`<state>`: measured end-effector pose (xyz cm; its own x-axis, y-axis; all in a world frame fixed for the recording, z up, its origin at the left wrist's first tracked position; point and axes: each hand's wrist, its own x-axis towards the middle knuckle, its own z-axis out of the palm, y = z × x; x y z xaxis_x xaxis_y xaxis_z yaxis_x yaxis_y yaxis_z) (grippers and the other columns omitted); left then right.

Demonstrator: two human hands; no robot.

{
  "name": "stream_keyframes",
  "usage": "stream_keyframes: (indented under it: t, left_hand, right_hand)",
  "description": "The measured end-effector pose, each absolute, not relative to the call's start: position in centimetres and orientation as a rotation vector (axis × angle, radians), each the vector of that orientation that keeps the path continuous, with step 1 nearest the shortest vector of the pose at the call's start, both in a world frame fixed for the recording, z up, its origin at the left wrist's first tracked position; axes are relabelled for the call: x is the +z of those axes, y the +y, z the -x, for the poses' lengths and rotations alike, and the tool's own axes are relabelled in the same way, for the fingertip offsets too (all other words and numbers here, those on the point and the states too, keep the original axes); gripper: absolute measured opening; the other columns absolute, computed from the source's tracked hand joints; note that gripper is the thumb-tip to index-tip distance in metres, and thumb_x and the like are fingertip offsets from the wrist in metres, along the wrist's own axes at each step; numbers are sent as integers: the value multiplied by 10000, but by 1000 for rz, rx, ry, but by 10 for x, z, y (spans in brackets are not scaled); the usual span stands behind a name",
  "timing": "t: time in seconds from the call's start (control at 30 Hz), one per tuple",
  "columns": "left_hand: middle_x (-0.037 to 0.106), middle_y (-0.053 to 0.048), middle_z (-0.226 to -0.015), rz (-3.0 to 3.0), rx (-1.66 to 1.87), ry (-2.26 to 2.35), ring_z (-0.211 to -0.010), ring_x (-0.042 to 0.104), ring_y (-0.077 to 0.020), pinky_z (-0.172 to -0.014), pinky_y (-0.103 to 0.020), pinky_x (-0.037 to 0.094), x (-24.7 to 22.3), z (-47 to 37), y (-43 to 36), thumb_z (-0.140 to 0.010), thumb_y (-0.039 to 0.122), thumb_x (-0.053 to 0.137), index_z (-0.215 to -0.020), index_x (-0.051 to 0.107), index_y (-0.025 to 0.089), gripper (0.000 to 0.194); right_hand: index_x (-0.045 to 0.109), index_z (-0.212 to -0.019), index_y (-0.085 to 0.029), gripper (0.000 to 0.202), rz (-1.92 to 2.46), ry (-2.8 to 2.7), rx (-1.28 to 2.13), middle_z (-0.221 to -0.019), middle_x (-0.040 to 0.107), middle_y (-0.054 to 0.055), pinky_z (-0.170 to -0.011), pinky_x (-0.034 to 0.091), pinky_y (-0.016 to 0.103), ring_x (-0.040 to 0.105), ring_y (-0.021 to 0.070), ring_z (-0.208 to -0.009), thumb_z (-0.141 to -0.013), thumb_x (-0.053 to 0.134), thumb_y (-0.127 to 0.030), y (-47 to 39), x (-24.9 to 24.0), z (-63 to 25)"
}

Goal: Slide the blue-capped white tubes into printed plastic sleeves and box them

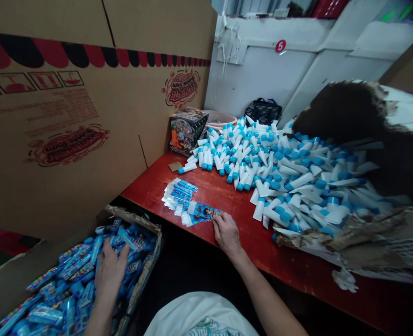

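Note:
My left hand (111, 268) is over an open carton (145, 275) filled with blue wrapped tubes (76, 266), its fingers spread; one blue tube lies beside the fingertips. At the front edge of the red table (234, 247), my right hand (226, 232) pinches the right end of a printed blue sleeve (204, 212). More flat printed sleeves with clear ends (181, 191) lie fanned out just behind and to the left of it. A large heap of white tubes with blue caps (262, 154) covers the table's back and right.
A tall cardboard box (87, 116) stands at the left. Behind the table are a dark printed box (187, 130), a pink basin (223, 116) and a black bag (263, 111). A torn carton (377, 247) spills tubes at the right.

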<state>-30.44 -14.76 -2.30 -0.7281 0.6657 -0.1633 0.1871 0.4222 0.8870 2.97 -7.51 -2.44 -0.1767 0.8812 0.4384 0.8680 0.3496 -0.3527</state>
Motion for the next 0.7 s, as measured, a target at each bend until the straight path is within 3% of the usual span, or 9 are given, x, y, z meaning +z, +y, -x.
stream_keyframes:
  t: [0.07, 0.13, 0.23, 0.4, 0.57, 0.7]
  left_hand:
    - [517, -176, -1196, -1077, 1034, 2409, -1026, 543, -358, -819, -481, 438, -11, 290, -145, -743, 490, 581, -1280, 474, 180, 630]
    - [522, -143, -1183, -1346, 1059, 2264, -985, 555, -296, -868, -459, 434, -2, 262, -138, -804, 485, 477, -1264, 490, 190, 546]
    - [589, -89, -1085, -1447, 1147, 1676, -749, 580, -183, -782, -358, 472, 1, 205, -119, -785, 420, 536, -1181, 551, 199, 454]
    - [639, -67, -982, -1272, 1120, 1285, -756, 586, -171, -725, -297, 459, -6, 134, -98, -744, 342, 613, -1099, 620, 196, 385]
    - [641, -58, -907, -1213, 1056, 1256, -666, 566, -153, -624, -269, 447, -10, 126, -106, -748, 342, 599, -1078, 636, 181, 369]
    - [607, -25, -739, -1168, 1024, 1276, -569, 520, -131, -514, -241, 380, -11, 129, -113, -780, 376, 557, -1071, 621, 154, 372]
  right_hand:
    - [617, -871, -185, 199, 1445, -1882, 213, -903, 566, 63, -789, 404, 291, 517, 186, -858, -928, 428, -214, -78, -23, -36]
    - [597, -830, -192, 192, 1376, -1721, 374, -869, 558, 46, -771, 425, 281, 534, 176, -834, -922, 433, -228, -81, -20, -42]
    - [590, -823, -197, 198, 1341, -1671, 447, -863, 564, 38, -740, 430, 275, 546, 172, -818, -923, 424, -236, -83, -17, -46]
    - [599, -1090, -210, 216, 1624, -2053, 82, -1039, 592, 82, -756, 362, 319, 504, 229, -929, -903, 492, -228, -80, -17, -42]
    - [611, -858, -192, 186, 1777, -2147, -37, -892, 600, 69, -729, 318, 305, 490, 209, -856, -936, 443, -211, -69, -27, -43]
    - [604, -862, -189, 188, 1768, -2017, 106, -899, 601, 55, -747, 322, 287, 501, 192, -862, -945, 440, -224, -67, -27, -47]
